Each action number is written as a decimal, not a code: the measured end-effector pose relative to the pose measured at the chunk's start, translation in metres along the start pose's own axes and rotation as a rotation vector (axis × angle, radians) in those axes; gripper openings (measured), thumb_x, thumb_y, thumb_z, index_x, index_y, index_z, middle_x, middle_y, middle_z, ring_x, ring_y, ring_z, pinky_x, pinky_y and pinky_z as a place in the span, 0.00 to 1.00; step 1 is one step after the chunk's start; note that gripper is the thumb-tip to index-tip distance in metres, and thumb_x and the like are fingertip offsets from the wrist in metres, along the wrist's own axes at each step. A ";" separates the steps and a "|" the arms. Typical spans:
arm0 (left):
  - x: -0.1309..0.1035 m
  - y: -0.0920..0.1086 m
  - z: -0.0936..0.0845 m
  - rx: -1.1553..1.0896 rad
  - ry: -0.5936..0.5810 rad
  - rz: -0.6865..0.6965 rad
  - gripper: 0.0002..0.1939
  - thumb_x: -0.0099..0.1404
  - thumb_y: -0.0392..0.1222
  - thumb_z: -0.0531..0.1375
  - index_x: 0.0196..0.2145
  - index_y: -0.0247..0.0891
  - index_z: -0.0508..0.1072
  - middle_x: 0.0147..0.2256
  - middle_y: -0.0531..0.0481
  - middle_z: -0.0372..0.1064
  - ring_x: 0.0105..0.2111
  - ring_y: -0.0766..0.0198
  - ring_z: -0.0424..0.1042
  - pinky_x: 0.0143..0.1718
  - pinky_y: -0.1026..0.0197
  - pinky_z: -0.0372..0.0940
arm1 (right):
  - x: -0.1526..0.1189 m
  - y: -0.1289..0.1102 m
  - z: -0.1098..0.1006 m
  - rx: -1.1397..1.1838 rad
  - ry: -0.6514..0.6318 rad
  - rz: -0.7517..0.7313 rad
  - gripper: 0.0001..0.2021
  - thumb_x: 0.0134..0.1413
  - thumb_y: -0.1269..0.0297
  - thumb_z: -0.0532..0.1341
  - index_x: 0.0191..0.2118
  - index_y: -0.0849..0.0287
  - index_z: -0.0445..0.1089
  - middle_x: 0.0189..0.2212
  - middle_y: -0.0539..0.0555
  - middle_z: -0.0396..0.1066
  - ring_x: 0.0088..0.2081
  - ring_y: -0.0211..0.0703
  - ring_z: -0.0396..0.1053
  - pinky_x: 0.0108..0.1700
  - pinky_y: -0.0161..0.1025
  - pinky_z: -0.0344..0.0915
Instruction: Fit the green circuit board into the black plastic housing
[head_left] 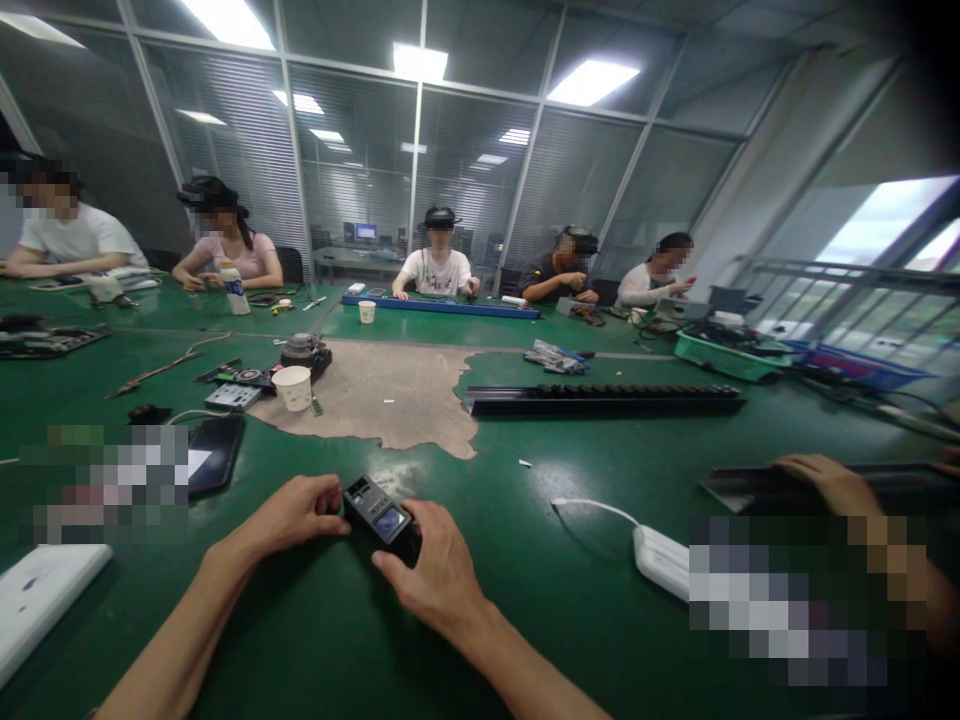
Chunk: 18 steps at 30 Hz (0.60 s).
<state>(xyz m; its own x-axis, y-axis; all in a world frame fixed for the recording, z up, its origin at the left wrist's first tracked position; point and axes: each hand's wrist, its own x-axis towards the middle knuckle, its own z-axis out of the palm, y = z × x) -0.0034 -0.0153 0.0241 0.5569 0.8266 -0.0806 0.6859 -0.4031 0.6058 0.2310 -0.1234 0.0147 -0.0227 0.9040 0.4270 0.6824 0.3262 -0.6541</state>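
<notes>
Spread across our green table (555,620)
We see a paper cup (292,390) on a ragged brown sheet (397,395), a long black rail (600,404), crumpled gray fabric (556,358) beyond it, and a loaded green basket (720,358).

Black device (369,507), screen (391,523) unreadable, one end hidden by the right hand (444,568); left of it, a white slab (56,600) runs off-frame; right of it, blurring swallows part of a white block (661,562)
</notes>
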 end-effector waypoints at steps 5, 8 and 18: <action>0.004 -0.001 0.003 0.056 0.059 0.004 0.20 0.57 0.60 0.60 0.28 0.39 0.68 0.26 0.54 0.67 0.26 0.65 0.64 0.26 0.65 0.51 | 0.003 -0.002 0.002 0.007 -0.004 -0.014 0.20 0.44 0.65 0.67 0.47 0.56 0.68 0.40 0.55 0.70 0.43 0.51 0.67 0.46 0.48 0.66; 0.005 -0.001 0.005 0.060 0.084 0.006 0.20 0.59 0.60 0.58 0.27 0.39 0.67 0.25 0.54 0.66 0.25 0.65 0.63 0.26 0.64 0.51 | 0.006 -0.002 0.005 0.006 0.019 -0.006 0.21 0.45 0.65 0.67 0.47 0.56 0.68 0.40 0.55 0.70 0.43 0.50 0.67 0.47 0.48 0.66; 0.007 -0.006 0.006 0.024 0.059 -0.047 0.18 0.59 0.57 0.60 0.28 0.39 0.66 0.24 0.55 0.65 0.24 0.65 0.64 0.25 0.65 0.52 | 0.007 -0.003 0.005 0.050 0.042 -0.001 0.19 0.46 0.64 0.68 0.46 0.57 0.70 0.38 0.55 0.70 0.42 0.50 0.67 0.46 0.47 0.65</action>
<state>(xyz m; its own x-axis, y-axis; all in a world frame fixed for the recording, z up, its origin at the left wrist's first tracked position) -0.0011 -0.0093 0.0149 0.4960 0.8661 -0.0614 0.7218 -0.3720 0.5836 0.2251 -0.1169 0.0158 0.0079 0.8913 0.4533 0.6447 0.3420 -0.6837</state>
